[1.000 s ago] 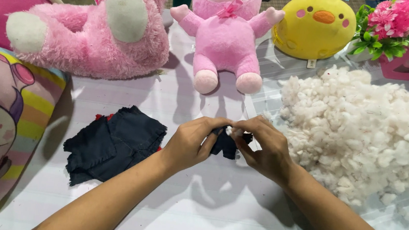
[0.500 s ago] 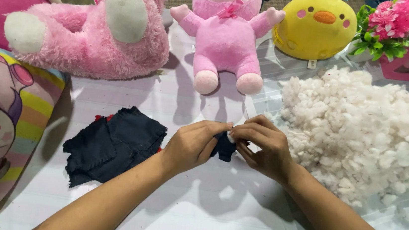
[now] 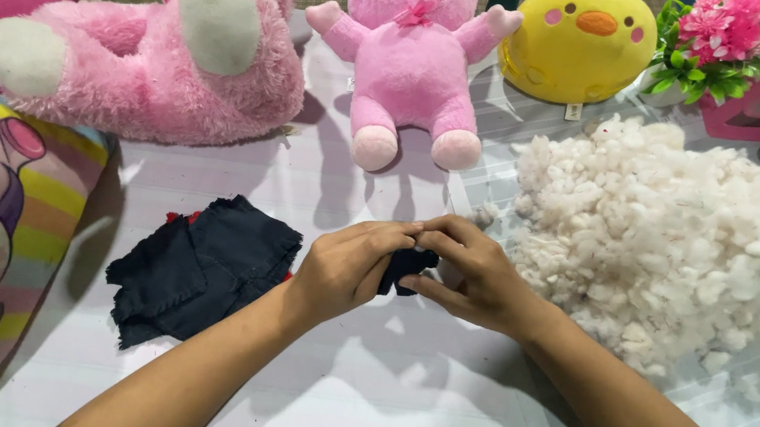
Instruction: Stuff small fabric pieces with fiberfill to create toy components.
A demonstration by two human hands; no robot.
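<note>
At the table's near centre, a left hand (image 3: 352, 266) and right hand (image 3: 476, 274) pinch shut together on a small dark fabric piece (image 3: 404, 267), loose white stuffing (image 3: 674, 242) heaped within reach at right.

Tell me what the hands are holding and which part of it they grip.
Both the left hand and right hand pinch a small dark fabric piece, grip along its upper edge.
</note>
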